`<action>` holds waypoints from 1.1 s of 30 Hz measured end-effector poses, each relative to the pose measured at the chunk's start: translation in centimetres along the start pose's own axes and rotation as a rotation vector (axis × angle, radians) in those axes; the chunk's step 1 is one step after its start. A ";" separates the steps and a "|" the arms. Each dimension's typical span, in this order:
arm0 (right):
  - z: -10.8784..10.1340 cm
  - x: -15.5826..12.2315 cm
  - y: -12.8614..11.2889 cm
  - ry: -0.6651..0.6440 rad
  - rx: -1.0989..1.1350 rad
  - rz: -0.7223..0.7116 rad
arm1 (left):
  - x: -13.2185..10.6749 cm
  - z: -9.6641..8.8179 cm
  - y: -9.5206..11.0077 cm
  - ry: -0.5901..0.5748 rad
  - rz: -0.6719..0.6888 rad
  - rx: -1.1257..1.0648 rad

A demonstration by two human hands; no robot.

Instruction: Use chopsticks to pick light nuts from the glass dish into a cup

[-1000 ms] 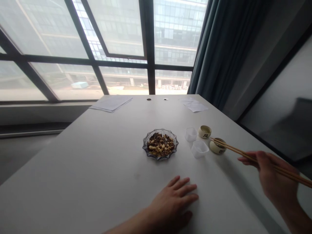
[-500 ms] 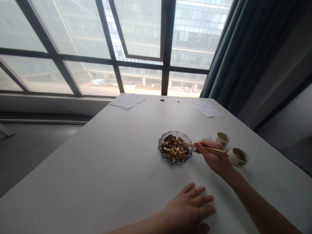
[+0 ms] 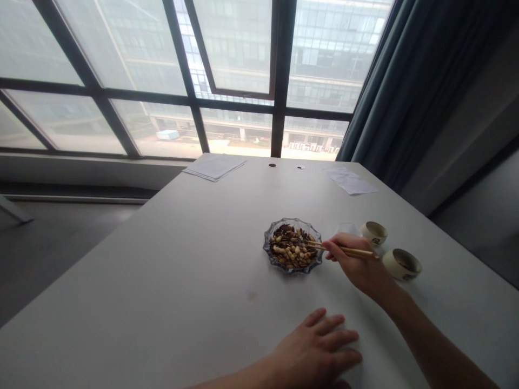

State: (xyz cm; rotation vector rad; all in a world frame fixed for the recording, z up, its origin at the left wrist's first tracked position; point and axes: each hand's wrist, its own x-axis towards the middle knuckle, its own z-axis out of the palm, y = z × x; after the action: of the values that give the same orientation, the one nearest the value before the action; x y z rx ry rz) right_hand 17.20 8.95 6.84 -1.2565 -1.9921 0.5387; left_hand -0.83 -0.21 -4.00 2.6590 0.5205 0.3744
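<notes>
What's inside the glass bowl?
The glass bowl holds nuts and dark seeds, with the chopsticks extending over them. The top layer covers the bowl's bottom and whatever lies deeper.

Bare hands: two (left hand (image 3: 320,346), right hand (image 3: 359,271)). Light-brown wooden chopsticks (image 3: 360,252): two. Scalloped clear-glass bowl (image 3: 292,269): one. Brown and tan nuts and seeds (image 3: 292,249): not countable. Round cream cups with dark marks (image 3: 394,267): two. Translucent plastic cup (image 3: 345,229): at least one, partly hidden. Stack of white paper (image 3: 214,167): one. Loose white sheets (image 3: 352,182): number unclear. Round holes (image 3: 272,165) in the white surface (image 3: 182,270): two.
</notes>
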 end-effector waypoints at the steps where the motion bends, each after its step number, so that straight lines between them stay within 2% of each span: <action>1: 0.1 0.0 0.1 -0.005 0.004 0.002 | 0.0 0.1 0.0 0.001 0.000 -0.004; 14: 0.6 -0.3 0.1 0.021 -0.008 -0.032 | 0.1 -0.6 0.1 -0.008 -0.003 -0.031; 22: 0.2 -0.4 -0.3 0.103 0.006 -0.045 | 0.1 -0.4 0.1 -0.006 -0.014 -0.044; 25: -1.5 -0.8 -1.2 0.182 0.006 -0.035 | 0.1 -0.8 0.3 -0.013 -0.020 -0.041; 29: -5.4 -2.7 -2.4 0.425 -0.022 0.013 | 0.2 -1.5 0.7 -0.024 -0.026 -0.041; 33: -9.3 -6.1 -1.3 0.636 -0.126 0.065 | 0.3 -1.4 0.8 -0.027 -0.039 -0.022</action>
State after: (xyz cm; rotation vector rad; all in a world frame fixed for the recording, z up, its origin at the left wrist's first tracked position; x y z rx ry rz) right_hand 25.04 2.68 11.80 -1.3602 -1.4657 0.0221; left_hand -0.75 -0.30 -2.33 2.6244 0.5564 0.3306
